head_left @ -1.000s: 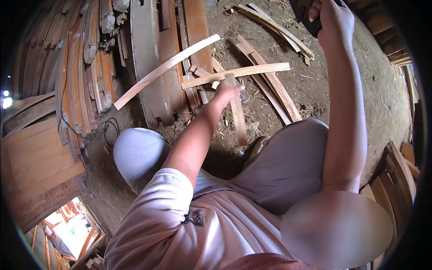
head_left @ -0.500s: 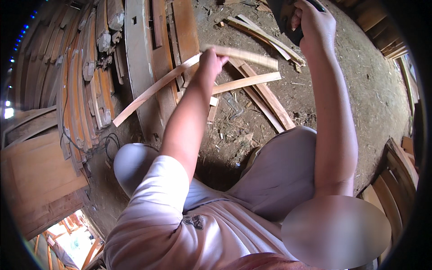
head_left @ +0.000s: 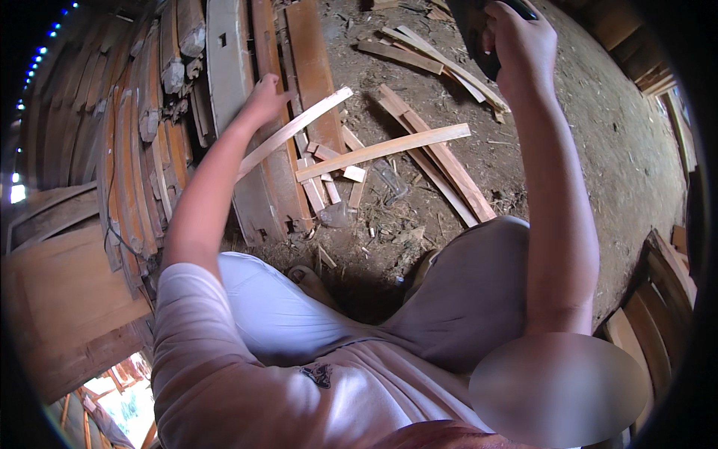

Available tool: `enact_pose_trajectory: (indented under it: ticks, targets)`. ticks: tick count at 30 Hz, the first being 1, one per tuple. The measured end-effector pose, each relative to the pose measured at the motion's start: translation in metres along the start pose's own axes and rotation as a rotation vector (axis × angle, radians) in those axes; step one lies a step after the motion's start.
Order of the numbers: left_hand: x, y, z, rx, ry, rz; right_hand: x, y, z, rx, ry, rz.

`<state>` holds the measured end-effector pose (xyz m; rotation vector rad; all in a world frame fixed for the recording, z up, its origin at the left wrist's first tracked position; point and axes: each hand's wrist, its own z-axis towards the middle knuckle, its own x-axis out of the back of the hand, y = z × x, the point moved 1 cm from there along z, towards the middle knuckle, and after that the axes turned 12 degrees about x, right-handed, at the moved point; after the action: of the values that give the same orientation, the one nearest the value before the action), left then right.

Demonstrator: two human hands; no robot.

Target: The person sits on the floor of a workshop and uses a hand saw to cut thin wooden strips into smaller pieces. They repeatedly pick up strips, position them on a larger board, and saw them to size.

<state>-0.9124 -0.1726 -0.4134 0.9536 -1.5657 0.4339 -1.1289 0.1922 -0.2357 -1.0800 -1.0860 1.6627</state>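
My left hand reaches over the long brown planks left of centre. Its thumb stands apart from the partly hidden fingers, and I see nothing held in it. Just below it slants a pale wooden strip. Another pale strip lies across short offcuts to the right. At the upper right, my right hand is closed round the handle of a black tool. The top edge cuts off part of this tool, so its exact kind is unclear.
Two reddish strips lie on the dirt floor, and several more strips lie beyond them. Stacked timber fills the left side. A wooden panel stands lower left; curved boards lean at the lower right.
My left hand has let go of a pale strip, which now lies with the strips at the upper centre. The hand has moved left over the planks. My right hand keeps its grip.
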Motion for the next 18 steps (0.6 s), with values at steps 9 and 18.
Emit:
enact_pose_trajectory:
  ticks: [9,18]
  targets:
    - [0.015,-0.107,-0.095,-0.166,-0.018,0.199,-0.025,0.039,-0.01,0.07,-0.098,-0.029]
    - [-0.035,-0.131,-0.076,-0.503,0.298,0.263,-0.059,-0.007,-0.068,0.143,-0.271,-0.118]
